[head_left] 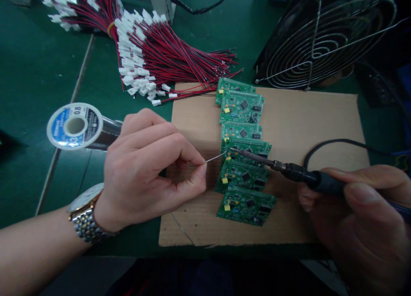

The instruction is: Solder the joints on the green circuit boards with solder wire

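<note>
My left hand (154, 172) pinches a thin solder wire (215, 156) between thumb and forefinger, its free end reaching the left part of a green circuit board (257, 149). In my right hand (362, 214) is a soldering iron (298, 173), its tip at the same board, close to the wire's end. Whether tip and wire touch I cannot tell. Several more boards, such as the nearest circuit board (247, 206), lie overlapping in a column on a cardboard sheet (298, 129). Partly behind my left hand lies a solder spool (77, 125).
Bundles of red and black wires (180, 52) with white connectors lie at the back left, some wire ends reaching the boards. A fan with a wire guard (308, 52) stands at the back right. The iron's black cable (343, 140) curves over the cardboard's right side.
</note>
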### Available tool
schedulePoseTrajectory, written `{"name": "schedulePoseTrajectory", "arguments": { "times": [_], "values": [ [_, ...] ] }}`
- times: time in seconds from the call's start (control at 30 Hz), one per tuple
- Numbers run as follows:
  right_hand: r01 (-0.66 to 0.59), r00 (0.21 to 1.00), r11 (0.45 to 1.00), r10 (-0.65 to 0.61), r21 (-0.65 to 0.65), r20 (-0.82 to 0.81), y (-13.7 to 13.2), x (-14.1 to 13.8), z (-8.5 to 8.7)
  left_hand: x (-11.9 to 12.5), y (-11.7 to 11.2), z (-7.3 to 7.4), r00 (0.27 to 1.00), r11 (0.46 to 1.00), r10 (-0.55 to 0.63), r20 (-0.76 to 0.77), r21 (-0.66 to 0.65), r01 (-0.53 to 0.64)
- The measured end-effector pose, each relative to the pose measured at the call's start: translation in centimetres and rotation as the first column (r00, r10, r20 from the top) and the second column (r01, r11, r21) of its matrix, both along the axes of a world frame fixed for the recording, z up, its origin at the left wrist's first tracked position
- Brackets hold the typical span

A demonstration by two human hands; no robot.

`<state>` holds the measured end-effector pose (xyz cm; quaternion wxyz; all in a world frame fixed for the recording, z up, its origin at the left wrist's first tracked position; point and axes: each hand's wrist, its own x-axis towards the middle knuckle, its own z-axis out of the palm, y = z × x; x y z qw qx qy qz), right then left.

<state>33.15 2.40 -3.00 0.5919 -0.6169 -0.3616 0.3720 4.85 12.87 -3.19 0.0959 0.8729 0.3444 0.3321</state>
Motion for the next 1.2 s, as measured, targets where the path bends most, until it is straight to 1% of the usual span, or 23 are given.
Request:
{"name": "schedulePoseTrajectory", "arguments": {
  "times": [0.07, 0.23, 0.4, 0.6, 0.77, 0.9, 1.07, 1.2],
  "values": [
    [-0.005, 1.000, 1.000, 0.005, 0.002, 0.002, 0.15, -0.15, 0.09, -0.01, 0.01, 0.06, 1.000, 1.000, -0.014, -0.001, 0.008, 0.014],
    [-0.009, 1.000, 1.000, 0.009, 0.016, 0.012, 0.15, -0.28, 0.08, 0.11, -0.04, 0.02, 1.000, 1.000, 0.016, -0.005, -0.006, -0.016],
    [-0.032, 0.999, 0.999, 0.031, 0.018, 0.011, -0.14, 0.16, -0.06, 0.01, 0.16, -0.15, 1.000, 0.998, -0.010, -0.020, 0.061, 0.011],
    [-0.044, 0.999, 0.999, 0.044, 0.030, -0.006, -0.16, 0.06, -0.03, -0.07, 0.26, -0.31, 1.000, 0.996, -0.005, -0.025, 0.090, 0.007],
    [-0.002, 1.000, 1.000, 0.002, 0.008, 0.003, 0.03, -0.26, -0.04, 0.19, 0.31, -0.38, 0.999, 0.994, 0.010, -0.047, 0.108, -0.005],
    [-0.006, 1.000, 1.000, 0.006, 0.009, 0.020, 0.07, -0.10, -0.18, 0.23, 0.30, -0.43, 0.999, 0.990, 0.011, -0.031, 0.141, -0.007],
    [0.025, 0.999, 1.000, -0.025, -0.004, -0.045, 0.18, 0.28, -0.15, 0.02, 0.27, -0.40, 1.000, 0.989, -0.012, -0.009, 0.148, 0.014],
    [0.038, 0.997, 0.999, -0.039, -0.009, -0.059, 0.23, 0.36, -0.06, -0.08, 0.25, -0.20, 0.999, 0.991, -0.022, -0.032, 0.134, 0.026]
  ]
}}
